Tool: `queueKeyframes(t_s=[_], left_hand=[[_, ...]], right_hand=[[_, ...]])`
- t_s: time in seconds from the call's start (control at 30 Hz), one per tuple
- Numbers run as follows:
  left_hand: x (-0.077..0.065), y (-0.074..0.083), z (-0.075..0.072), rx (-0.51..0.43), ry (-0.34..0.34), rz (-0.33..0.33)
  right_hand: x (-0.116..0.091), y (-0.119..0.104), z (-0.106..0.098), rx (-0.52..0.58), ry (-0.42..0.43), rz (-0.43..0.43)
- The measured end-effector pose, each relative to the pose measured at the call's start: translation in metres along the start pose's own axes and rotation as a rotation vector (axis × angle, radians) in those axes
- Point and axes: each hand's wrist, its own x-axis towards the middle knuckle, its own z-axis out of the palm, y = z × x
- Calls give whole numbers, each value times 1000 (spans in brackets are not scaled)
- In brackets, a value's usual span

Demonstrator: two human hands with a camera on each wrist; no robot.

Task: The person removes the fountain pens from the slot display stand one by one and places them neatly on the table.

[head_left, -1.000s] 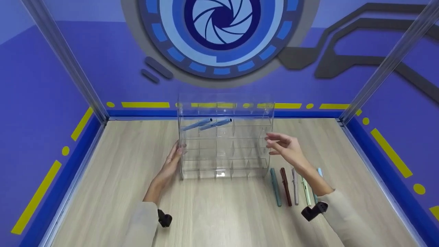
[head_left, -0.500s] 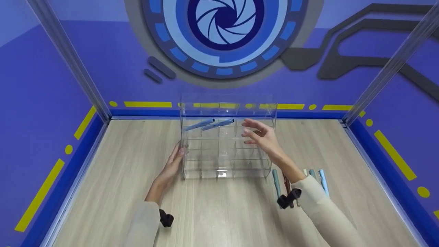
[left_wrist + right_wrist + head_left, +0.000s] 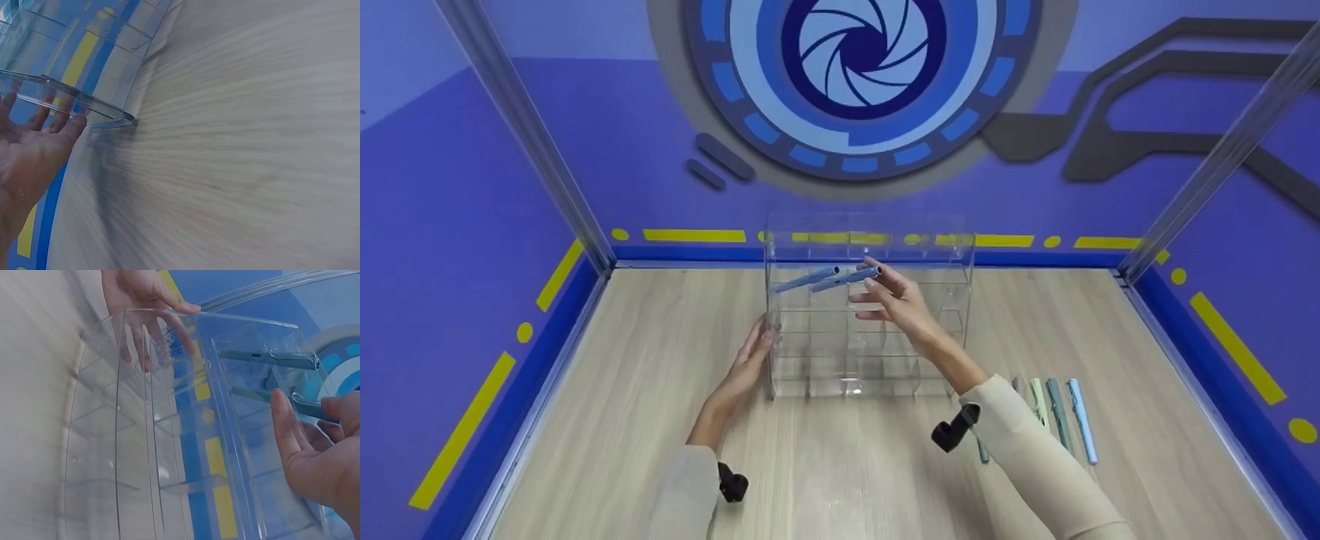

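Note:
A clear acrylic tiered rack [image 3: 829, 396] stands on the table. Two blue pens with clips lie slanted in its upper tier, the left pen [image 3: 806, 280] and the right pen [image 3: 840, 280]. My left hand [image 3: 742, 367] rests against the rack's left side, fingers fairly straight and seen through the clear wall [image 3: 121, 93] in the left wrist view. Over the rack, my right hand [image 3: 911, 319] has its thumb and index finger at the cap end of the right pen, pinching it; its other fingers stay spread in the right wrist view.
Right of the rack, several pens lie side by side on the wooden table [image 3: 840, 465]: a light blue pen [image 3: 1082, 420], a teal pen [image 3: 1059, 416], a pale green pen [image 3: 1039, 401] and others partly hidden by the right sleeve [image 3: 1020, 435]. A blue wall [image 3: 697, 97] closes the back.
My right hand has moved left from the rack's right side, across its front, to the right pen. My left hand stays at the left side. The view has shifted slightly.

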Motion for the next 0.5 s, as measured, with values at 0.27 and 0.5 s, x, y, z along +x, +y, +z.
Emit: queueKeyframes(t_s=[0.27,0.5], left_hand=[[0,1,1,2,0,-5],[-2,1,0,21,8,0]], right_hand=[[1,2,10,28,-25,-36],[-8,-3,2,35,23,-86]])
